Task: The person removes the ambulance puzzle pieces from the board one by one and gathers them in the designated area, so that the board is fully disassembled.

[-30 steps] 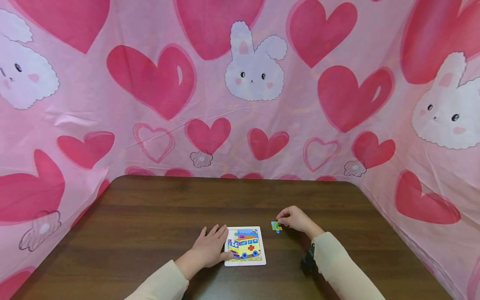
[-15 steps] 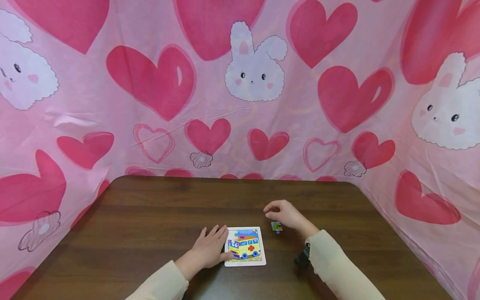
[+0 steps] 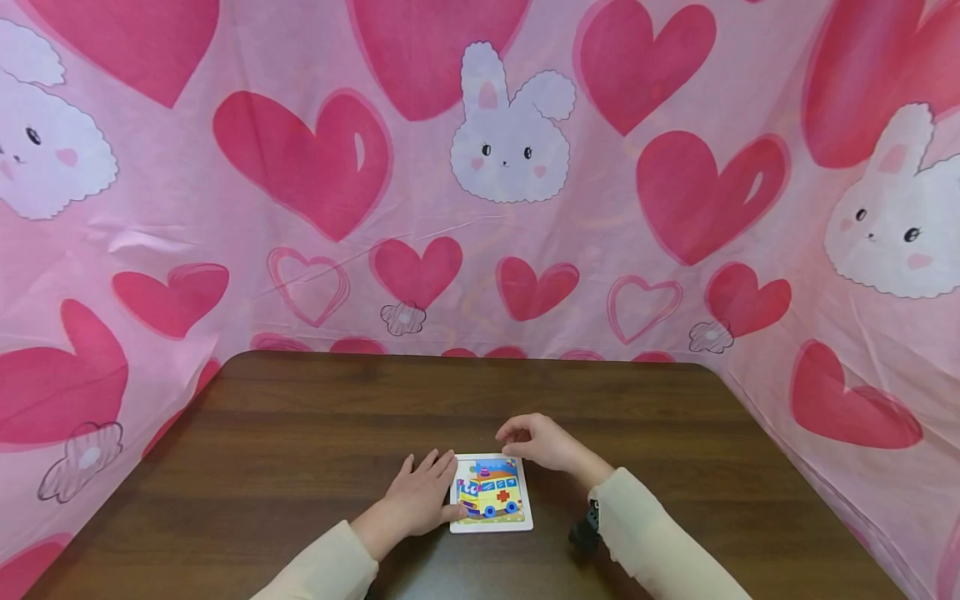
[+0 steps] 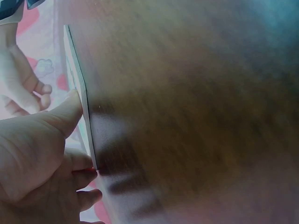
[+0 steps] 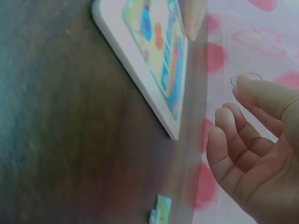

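A white-framed jigsaw puzzle [image 3: 512,527] of a yellow ambulance lies on the table, with a pale patch at its upper left. My left hand [image 3: 420,493] rests along its left edge, fingers spread and thumb [image 4: 70,109] on the frame. Over the puzzle's upper right corner hovers my right hand [image 3: 546,443], its fingers loosely curled. In the right wrist view that hand [image 5: 266,149] holds nothing and is apart from the board. A loose puzzle piece [image 5: 162,209] lies on the table there; in the head view the right hand hides it.
The brown wooden table [image 3: 330,417] extends around the board on all sides. Behind and beside it hangs a pink cloth [image 3: 442,217] with hearts and rabbit faces. A dark device [image 3: 587,532] sits at the right wrist.
My right hand has lifted off the loose puzzle piece and moved left to above the puzzle's corner. The piece has stayed on the table. My left hand has kept its place.
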The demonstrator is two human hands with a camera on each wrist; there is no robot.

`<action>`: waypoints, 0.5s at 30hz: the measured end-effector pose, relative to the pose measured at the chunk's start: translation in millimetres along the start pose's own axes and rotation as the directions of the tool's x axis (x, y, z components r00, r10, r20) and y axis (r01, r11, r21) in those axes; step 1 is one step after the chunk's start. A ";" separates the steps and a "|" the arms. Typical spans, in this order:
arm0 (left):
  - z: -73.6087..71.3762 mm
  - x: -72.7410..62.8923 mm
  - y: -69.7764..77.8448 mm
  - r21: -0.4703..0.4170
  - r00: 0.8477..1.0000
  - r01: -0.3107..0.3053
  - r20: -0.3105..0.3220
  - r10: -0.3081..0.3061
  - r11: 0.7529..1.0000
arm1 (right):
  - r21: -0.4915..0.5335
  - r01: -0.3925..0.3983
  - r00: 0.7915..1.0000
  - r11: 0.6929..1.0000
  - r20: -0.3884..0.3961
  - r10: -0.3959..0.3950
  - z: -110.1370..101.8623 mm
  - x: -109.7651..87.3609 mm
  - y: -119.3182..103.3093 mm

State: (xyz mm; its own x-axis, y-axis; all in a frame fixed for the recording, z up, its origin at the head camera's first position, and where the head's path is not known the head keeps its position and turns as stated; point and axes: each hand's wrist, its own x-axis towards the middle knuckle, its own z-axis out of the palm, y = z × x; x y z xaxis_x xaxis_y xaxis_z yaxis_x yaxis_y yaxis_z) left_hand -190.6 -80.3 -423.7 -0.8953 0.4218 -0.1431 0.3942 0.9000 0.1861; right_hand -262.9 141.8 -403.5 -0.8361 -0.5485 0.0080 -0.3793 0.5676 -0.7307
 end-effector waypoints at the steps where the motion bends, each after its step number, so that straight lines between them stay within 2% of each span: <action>1: -0.1 -0.1 0.0 -0.001 1.000 -0.001 -0.002 0.001 1.000 | -0.008 0.010 1.000 1.000 0.015 -0.010 1.9 0.0 -0.6; 7: -0.1 0.0 -0.6 -0.021 1.000 -0.007 -0.006 0.007 1.000 | -0.050 0.060 0.995 0.997 0.087 -0.056 13.6 2.2 -2.7; 15: 0.4 0.4 -0.6 -0.010 1.000 -0.005 -0.001 0.005 1.000 | -0.062 0.047 0.991 0.997 0.131 -0.038 24.4 3.8 -6.0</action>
State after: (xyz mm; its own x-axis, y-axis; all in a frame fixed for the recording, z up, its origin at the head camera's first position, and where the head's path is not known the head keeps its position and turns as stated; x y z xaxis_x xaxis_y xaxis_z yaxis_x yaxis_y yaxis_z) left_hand -191.1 -80.7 -424.2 -0.8937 0.4260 -0.1409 0.3964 0.8967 0.1969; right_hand -254.2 121.4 -415.8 -0.7619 -0.6455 -0.0536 -0.4417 0.5783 -0.6860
